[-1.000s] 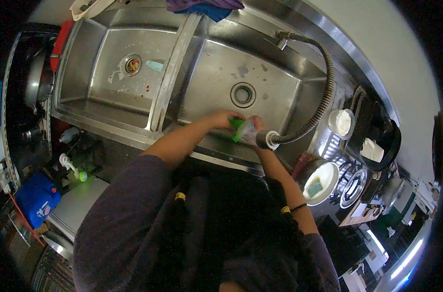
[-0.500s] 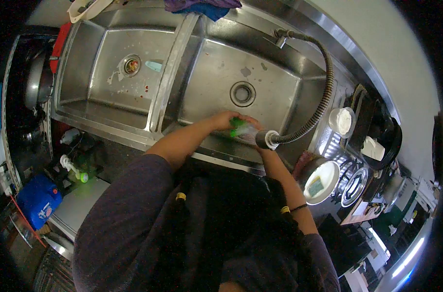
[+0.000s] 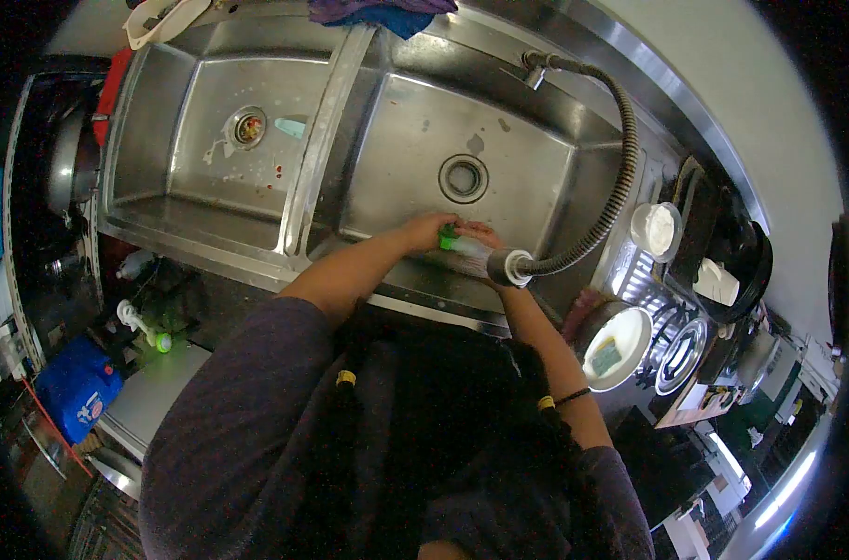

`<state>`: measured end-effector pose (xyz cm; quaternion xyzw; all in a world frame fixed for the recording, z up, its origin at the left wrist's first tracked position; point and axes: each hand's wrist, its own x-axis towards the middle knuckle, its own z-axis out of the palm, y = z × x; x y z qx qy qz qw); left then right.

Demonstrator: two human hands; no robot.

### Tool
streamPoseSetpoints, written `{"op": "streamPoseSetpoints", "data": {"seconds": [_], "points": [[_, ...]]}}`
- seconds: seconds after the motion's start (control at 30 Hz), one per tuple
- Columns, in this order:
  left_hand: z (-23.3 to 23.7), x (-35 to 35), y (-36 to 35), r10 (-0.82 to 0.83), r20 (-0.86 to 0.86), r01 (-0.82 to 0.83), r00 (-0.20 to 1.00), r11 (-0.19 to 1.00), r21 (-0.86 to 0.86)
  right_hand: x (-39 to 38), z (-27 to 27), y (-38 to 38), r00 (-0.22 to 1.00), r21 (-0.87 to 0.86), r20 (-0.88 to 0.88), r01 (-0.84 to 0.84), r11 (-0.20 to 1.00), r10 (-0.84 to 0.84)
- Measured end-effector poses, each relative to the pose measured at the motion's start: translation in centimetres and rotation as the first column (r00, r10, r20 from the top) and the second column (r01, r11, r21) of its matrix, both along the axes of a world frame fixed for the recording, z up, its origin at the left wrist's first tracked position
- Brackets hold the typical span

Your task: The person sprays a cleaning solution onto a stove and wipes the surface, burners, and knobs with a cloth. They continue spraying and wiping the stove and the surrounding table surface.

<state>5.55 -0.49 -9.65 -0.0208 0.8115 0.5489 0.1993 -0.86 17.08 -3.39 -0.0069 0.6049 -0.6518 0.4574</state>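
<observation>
Over the near edge of the right sink basin (image 3: 527, 177), my left hand (image 3: 431, 231) has its fingers closed round a small green object (image 3: 450, 237). My right hand (image 3: 481, 235) is close against it, palm partly turned up, beneath the spray head (image 3: 509, 267) of a coiled metal hose. Water runs from the spray head over the green object and my right hand. The spray blurs the object's shape and hides part of my right hand's fingers, so its grip is unclear.
The left basin (image 3: 187, 121) holds a light blue piece (image 3: 290, 128) beside its drain. Cloths (image 3: 387, 14) lie at the back edge. To the right are a white bowl (image 3: 635, 355) with a sponge, a tub of white powder (image 3: 657, 231) and a steel pot lid (image 3: 681, 357).
The green object has shifted slightly between my hands, and its outline differs. My arms and the hose have barely moved, while the view has shifted slightly.
</observation>
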Motion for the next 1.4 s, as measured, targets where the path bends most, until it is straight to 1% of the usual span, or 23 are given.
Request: {"op": "streamPoseSetpoints", "data": {"seconds": [0.07,0.1,0.13,0.2,0.3,0.37,0.5,0.63,0.7,0.8,0.87,0.9,0.97,1.0,1.03,1.1,1.13,1.2,1.23,1.3,1.33,1.37,1.4], "points": [[0.7,-0.1,0.0,-0.007,-0.013,0.007,1.0,0.999,0.042,0.2,-4.9,1.5,0.992,-0.015,0.123,-0.015,1.0,0.017],[1.2,-0.2,-0.1,-0.01,-0.019,0.011,1.0,0.998,0.063,0.6,-7.6,2.4,0.997,0.024,-0.02,-0.076,0.997,0.076],[2.0,-0.4,-0.2,-0.017,0.007,0.016,1.0,0.999,0.041,0.8,-8.2,2.5,0.987,0.075,-0.132,-0.081,0.994,0.091],[3.2,-0.9,-0.3,-0.028,0.059,0.028,0.998,1.0,-0.004,1.4,-8.6,2.3,0.943,0.189,-0.324,-0.019,0.982,0.081],[1.4,-0.9,0.4,0.047,0.24,-0.056,0.97,0.998,0.035,1.3,-7.5,1.8,0.869,0.4,-0.478,0.086,0.912,0.128],[1.7,-0.9,0.5,0.03,0.187,-0.039,0.982,0.998,0.041,0.9,-5.3,1.1,0.864,0.461,-0.491,0.148,0.875,0.113],[3.2,-1.0,0.8,-0.017,0.027,0.016,0.999,1.0,0.025,0.5,1.3,-1.0,0.908,0.363,-0.392,0.302,0.882,-0.149],[5.0,-2.5,0.6,-0.01,0.192,-0.014,0.981,0.992,0.126,-0.7,1.9,-1.3,0.934,0.291,-0.203,0.346,0.892,-0.295],[6.0,-3.3,0.7,-0.003,0.331,-0.049,0.944,0.988,0.149,-1.2,2.6,-0.5,0.928,0.23,-0.364,0.168,0.958,-0.076],[4.4,-3.6,1.4,-0.075,0.079,0.06,0.994,0.983,0.176,-3.0,3.2,-0.4,0.869,0.174,-0.488,0.003,0.985,0.083],[3.9,-3.6,2.3,0.093,-0.062,-0.075,0.994,0.966,0.249,-3.5,2.8,-0.9,0.869,0.211,-0.491,0.048,0.976,0.063],[4.0,-3.4,2.7,0.179,-0.126,-0.135,0.976,0.946,0.293,-3.2,2.5,-1.2,0.881,0.27,-0.473,0.128,0.954,0.016],[4.2,-3.3,3.1,0.18,0.042,-0.184,0.983,0.938,0.294,-3.1,2.1,-1.5,0.903,0.316,-0.411,0.269,0.91,-0.124],[4.6,-3.2,3.2,0.179,0.126,-0.209,0.976,0.934,0.291,-3.2,3.6,-2.4,0.907,0.306,-0.363,0.332,0.892,-0.213],[5.0,-3.0,3.7,0.229,0.07,-0.239,0.971,0.948,0.212,-3.3,4.4,-2.9,0.902,0.301,-0.31,0.392,0.869,-0.3],[6.0,-2.7,4.6,0.313,-0.052,-0.311,0.948,0.949,0.053,-3.2,3.7,-3.2,0.873,0.294,-0.31,0.464,0.836,-0.376],[6.5,-2.9,4.5,0.295,-0.02,-0.295,0.955,0.955,0.02,-3.2,3.5,-3.4,0.856,0.289,-0.309,0.499,0.817,-0.414],[7.0,-3.2,4.4,0.26,0.045,-0.258,0.965,0.965,-0.041,-3.3,5.3,-3.0,0.896,0.187,-0.11,0.443,0.877,-0.43],[6.4,-3.3,4.3,0.23,-0.005,-0.229,0.973,0.971,0.074,-3.4,6.3,-3.0,0.906,0.131,-0.01,0.421,0.898,-0.423],[5.8,-3.8,3.4,0.188,-0.112,-0.149,0.976,0.945,0.292,-4.1,4.7,-2.0,0.963,-0.037,-0.012,0.27,0.962,-0.271],[6.1,-3.9,3.0,0.14,-0.073,-0.116,0.987,0.957,0.267,-4.2,4.0,-1.6,0.981,-0.119,-0.02,0.187,0.975,-0.191],[6.5,-3.9,2.6,0.09,-0.031,-0.08,0.995,0.966,0.244,-4.1,3.5,-1.1,0.971,-0.041,0.07,0.231,0.972,-0.228],[7.2,-3.9,2.4,0.04,0.01,-0.041,0.999,0.974,0.222,-4.1,5.4,-1.6,0.95,0.04,0.155,0.267,0.963,-0.27]]}}
